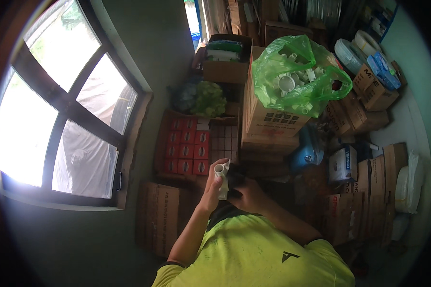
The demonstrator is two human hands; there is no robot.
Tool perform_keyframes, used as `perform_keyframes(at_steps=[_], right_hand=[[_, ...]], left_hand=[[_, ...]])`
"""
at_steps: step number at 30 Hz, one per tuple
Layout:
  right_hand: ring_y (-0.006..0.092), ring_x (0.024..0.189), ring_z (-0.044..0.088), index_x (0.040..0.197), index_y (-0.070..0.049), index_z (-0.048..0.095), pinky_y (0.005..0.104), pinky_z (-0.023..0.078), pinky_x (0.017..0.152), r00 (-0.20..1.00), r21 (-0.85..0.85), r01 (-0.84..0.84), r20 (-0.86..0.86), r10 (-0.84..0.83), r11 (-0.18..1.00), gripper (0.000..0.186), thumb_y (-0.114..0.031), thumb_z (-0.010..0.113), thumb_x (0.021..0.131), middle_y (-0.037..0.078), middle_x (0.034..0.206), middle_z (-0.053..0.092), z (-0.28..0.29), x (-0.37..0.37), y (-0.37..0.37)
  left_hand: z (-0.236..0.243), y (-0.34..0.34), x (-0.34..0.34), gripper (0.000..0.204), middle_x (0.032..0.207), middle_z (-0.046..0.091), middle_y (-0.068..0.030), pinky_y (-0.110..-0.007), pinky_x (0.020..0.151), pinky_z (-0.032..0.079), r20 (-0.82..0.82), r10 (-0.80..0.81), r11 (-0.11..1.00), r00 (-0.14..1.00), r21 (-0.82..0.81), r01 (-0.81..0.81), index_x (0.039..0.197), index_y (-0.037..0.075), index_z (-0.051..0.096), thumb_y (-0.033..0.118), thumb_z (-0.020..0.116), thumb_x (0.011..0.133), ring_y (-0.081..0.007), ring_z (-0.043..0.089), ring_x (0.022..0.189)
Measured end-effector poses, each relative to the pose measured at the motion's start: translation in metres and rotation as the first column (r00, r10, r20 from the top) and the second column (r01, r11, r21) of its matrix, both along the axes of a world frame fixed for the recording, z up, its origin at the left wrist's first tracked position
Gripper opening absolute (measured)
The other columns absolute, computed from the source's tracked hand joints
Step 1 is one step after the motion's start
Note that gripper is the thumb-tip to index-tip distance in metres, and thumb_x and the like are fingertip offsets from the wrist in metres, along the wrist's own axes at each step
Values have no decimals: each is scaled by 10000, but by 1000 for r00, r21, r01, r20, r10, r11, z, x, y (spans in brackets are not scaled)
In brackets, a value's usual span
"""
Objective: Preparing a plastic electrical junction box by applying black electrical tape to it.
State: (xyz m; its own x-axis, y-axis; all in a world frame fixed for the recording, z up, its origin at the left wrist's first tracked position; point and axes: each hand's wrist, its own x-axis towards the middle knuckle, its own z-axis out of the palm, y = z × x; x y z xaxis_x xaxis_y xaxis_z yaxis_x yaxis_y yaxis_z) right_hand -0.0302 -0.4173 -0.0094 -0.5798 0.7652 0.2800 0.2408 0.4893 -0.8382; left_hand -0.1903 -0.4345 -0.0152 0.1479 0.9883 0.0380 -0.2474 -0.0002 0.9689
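Note:
In front of my chest, my left hand [209, 195] is closed around a white plastic pipe fitting [222, 192], with one round open end facing up. Close beside it on the right, my right hand [250, 195] has its fingers curled in against a black thing [237, 178], too dark to make out. Part of that hand's fingers is hidden there. Ahead of me a green plastic bag [268, 88], its top open, holds many white pipe fittings [287, 83]. The bag rests on a tall cardboard box [273, 125].
Red boxes [187, 152] sit in a carton to the left of the stack. A window [72, 110] fills the left wall. Cartons [342, 215], a white sack [342, 165] and coiled hose [350, 53] line the right side. A blue container [306, 148] stands beside the stack.

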Motion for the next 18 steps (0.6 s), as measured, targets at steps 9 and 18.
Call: perform_keyframes(at_steps=[9, 18], right_hand=[[123, 864, 618, 1123, -27, 593, 296, 491, 805, 729, -571, -277, -649, -218, 773, 396, -26, 691, 740, 38, 968, 635, 3, 15, 8], [166, 793, 606, 756, -7, 644, 308, 475, 728, 914, -250, 212, -293, -282, 945, 112, -95, 641, 825, 86, 911, 617, 14, 52, 23]], left_hand=[[12, 6, -11, 669, 1222, 522, -134, -356, 799, 534, 576, 138, 984, 806, -173, -45, 1386, 52, 346, 521, 443, 919, -222, 584, 1036], [-10, 4, -24, 697, 1242, 500, -329, -457, 549, 597, 868, -84, 955, 489, -70, 288, 1428, 49, 324, 561, 295, 957, -415, 656, 847]])
